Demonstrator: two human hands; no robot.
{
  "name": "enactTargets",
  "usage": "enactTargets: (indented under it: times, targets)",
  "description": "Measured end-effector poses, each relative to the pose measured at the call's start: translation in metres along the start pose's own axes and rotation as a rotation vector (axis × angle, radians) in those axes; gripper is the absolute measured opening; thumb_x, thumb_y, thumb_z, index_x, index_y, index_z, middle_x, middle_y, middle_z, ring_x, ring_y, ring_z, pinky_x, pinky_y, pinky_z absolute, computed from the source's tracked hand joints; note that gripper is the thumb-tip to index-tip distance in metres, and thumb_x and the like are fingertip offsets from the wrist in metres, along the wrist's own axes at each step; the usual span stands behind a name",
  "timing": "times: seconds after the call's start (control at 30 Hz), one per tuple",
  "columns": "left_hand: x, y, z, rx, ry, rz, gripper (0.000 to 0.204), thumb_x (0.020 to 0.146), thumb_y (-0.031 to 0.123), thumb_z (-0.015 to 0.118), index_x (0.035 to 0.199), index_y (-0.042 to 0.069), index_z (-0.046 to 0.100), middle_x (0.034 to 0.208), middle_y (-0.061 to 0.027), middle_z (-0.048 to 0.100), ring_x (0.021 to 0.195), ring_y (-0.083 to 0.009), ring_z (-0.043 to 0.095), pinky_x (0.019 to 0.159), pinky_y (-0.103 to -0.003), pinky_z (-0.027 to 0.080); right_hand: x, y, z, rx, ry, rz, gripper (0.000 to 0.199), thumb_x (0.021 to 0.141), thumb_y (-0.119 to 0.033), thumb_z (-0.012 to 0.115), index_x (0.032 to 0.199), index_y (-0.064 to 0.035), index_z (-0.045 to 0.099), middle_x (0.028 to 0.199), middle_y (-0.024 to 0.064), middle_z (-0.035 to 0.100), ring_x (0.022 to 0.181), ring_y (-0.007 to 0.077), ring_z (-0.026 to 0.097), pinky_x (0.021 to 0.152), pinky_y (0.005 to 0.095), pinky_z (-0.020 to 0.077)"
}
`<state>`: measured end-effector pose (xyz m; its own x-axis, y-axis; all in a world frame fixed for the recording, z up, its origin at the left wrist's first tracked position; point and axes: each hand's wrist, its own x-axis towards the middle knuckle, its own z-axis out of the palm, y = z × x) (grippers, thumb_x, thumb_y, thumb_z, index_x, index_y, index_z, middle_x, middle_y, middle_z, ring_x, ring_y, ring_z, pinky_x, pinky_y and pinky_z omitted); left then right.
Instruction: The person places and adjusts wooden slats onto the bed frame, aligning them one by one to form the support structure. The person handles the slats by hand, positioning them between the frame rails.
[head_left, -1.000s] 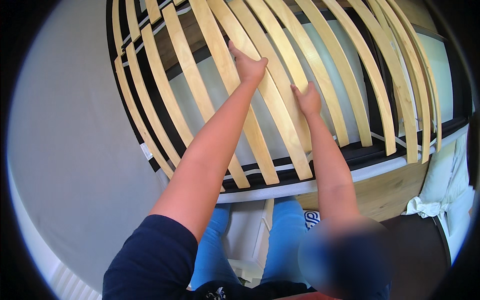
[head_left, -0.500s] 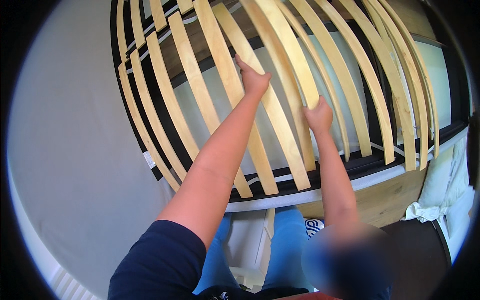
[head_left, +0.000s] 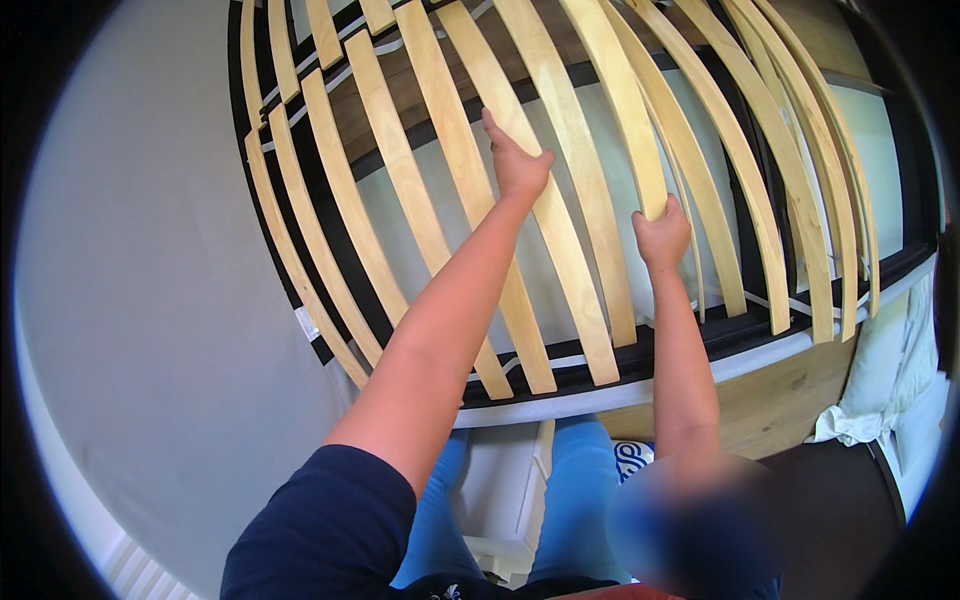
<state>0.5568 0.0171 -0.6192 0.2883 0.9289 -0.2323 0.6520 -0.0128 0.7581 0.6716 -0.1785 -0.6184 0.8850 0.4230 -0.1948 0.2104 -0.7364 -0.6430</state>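
Curved pale wooden bed slats run side by side over a black bed frame (head_left: 735, 335). My left hand (head_left: 520, 172) is closed across one bed slat (head_left: 572, 275), thumb at its right edge and fingers at its left. Further right, my right hand (head_left: 663, 237) grips the near end of another bed slat (head_left: 625, 110), which is raised off the near rail. Between them lies a free slat (head_left: 590, 190), its near end at the rail. Behind the raised slat, a narrow slat (head_left: 690, 225) shows edge-on.
A grey surface (head_left: 150, 270) fills the left side. The bed's near edge has a pale border (head_left: 540, 408). Below it are a white drawer-like box (head_left: 490, 480) and a wood panel (head_left: 770, 395). White bedding (head_left: 885, 370) and a dark brown surface (head_left: 830, 490) are at the right.
My right hand has moved right with its slat, away from the neighbouring slat, which was blurred and is now sharp. My left hand keeps its hold; the whole view has shifted slightly.
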Motion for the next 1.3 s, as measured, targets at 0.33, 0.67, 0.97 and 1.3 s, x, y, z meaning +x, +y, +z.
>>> enactTargets:
  times: [0.33, 0.67, 0.97, 1.3]
  targets:
    - [-0.001, 0.019, 0.011, 0.029, -0.073, -0.01, 0.121, 0.069, 0.009, 0.075, 0.151, 0.014, -0.014, 0.143, -0.0312, 0.034, 0.125, -0.0426, 0.046, 0.103, -0.042, 0.043, 0.021, 0.021, -0.005, -0.092, 0.029, 0.059, 0.03, 0.062, -0.022, 0.07, 0.086, -0.0052, 0.062, 0.079, 0.018, 0.068, 0.078, 0.0394, 0.065, 0.069, 0.0466, 0.0515]
    - [0.003, 0.023, 0.016, 0.047, -0.127, -0.025, 0.125, 0.067, 0.009, 0.077, 0.15, 0.014, -0.016, 0.142, -0.0312, 0.035, 0.127, -0.0427, 0.044, 0.106, -0.041, 0.041, 0.033, -0.011, 0.008, -0.095, -0.08, 0.041, 0.038, 0.062, -0.025, 0.074, 0.09, -0.0014, 0.062, 0.085, 0.0211, 0.068, 0.081, 0.0396, 0.065, 0.073, 0.0453, 0.0518]
    - [0.014, -0.012, 0.019, -0.097, -0.088, 0.007, 0.092, 0.068, 0.014, 0.082, 0.138, -0.001, 0.024, 0.121, -0.0232, 0.057, 0.109, -0.0384, 0.059, 0.093, -0.043, 0.051, 0.072, 0.023, 0.016, 0.359, -0.876, 0.184, 0.039, 0.074, -0.018, 0.076, 0.107, -0.0044, 0.061, 0.098, 0.0068, 0.067, 0.088, 0.0181, 0.065, 0.077, 0.0365, 0.0533]
    - [-0.047, -0.035, 0.026, -0.878, -0.334, -0.574, 0.045, 0.101, 0.035, 0.044, 0.134, 0.004, 0.045, 0.118, -0.0185, 0.059, 0.099, -0.0374, 0.062, 0.082, -0.048, 0.051, 0.04, 0.029, 0.039, 0.265, -0.8, 0.04, 0.06, 0.075, -0.026, 0.079, 0.125, -0.0016, 0.055, 0.108, 0.0129, 0.067, 0.098, 0.0245, 0.065, 0.086, 0.038, 0.0511]
